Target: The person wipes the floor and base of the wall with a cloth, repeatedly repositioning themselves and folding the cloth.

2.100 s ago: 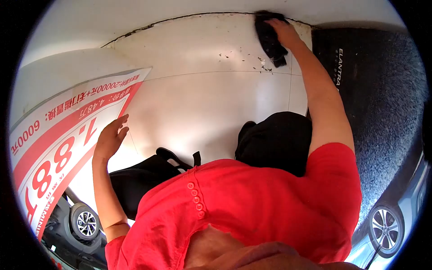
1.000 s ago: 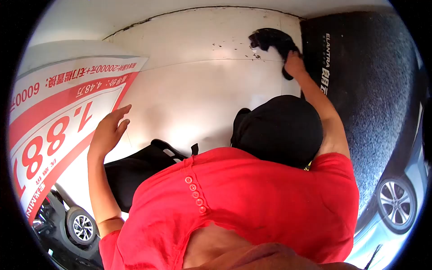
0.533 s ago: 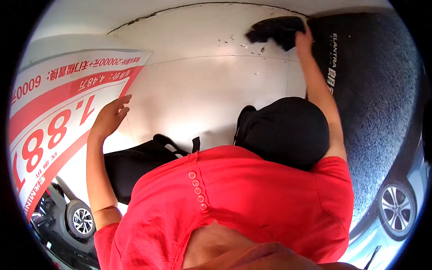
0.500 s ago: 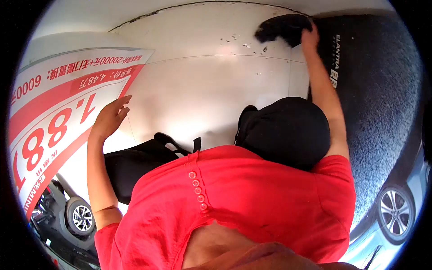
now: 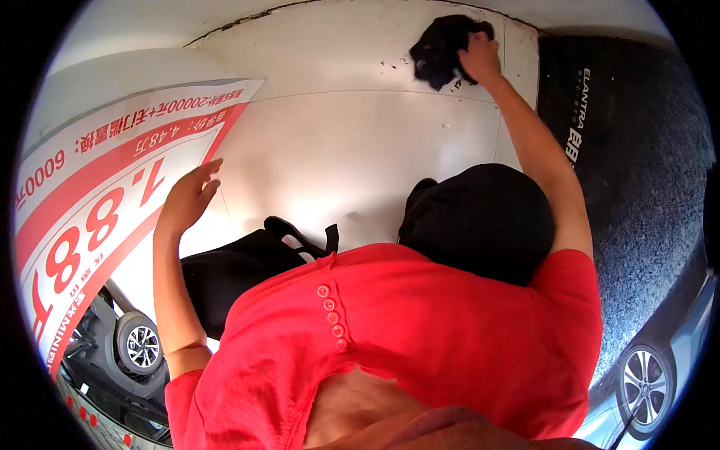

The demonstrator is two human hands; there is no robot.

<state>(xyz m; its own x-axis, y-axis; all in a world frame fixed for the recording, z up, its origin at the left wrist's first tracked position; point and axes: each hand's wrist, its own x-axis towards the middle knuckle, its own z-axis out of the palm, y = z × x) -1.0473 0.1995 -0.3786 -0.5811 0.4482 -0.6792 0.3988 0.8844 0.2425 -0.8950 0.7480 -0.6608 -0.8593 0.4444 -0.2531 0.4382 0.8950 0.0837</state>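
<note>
My right hand (image 5: 480, 58) is closed on a bunched black cloth (image 5: 436, 51) at the far side of the pale tiled floor (image 5: 337, 150). Small dark specks and crumbs (image 5: 456, 84) lie at the edge of the cloth. Over on the left, my left hand (image 5: 189, 196) is open, fingers stretched out and holding nothing. It is beside the edge of a red and white price poster (image 5: 112, 202); whether it touches the poster, I cannot tell.
A dark printed board (image 5: 637, 150) marked ELANTRA stands along the right side. The base of a white wall (image 5: 135, 64) runs along the far edge, with a dark crack at the floor. My black-clad knees (image 5: 480, 225) are bent below me. Car wheels (image 5: 141, 345) are printed lower down.
My right hand has moved left with the cloth, away from the dark board. The cloth looks more bunched. My left hand has stayed almost in place beside the poster.
</note>
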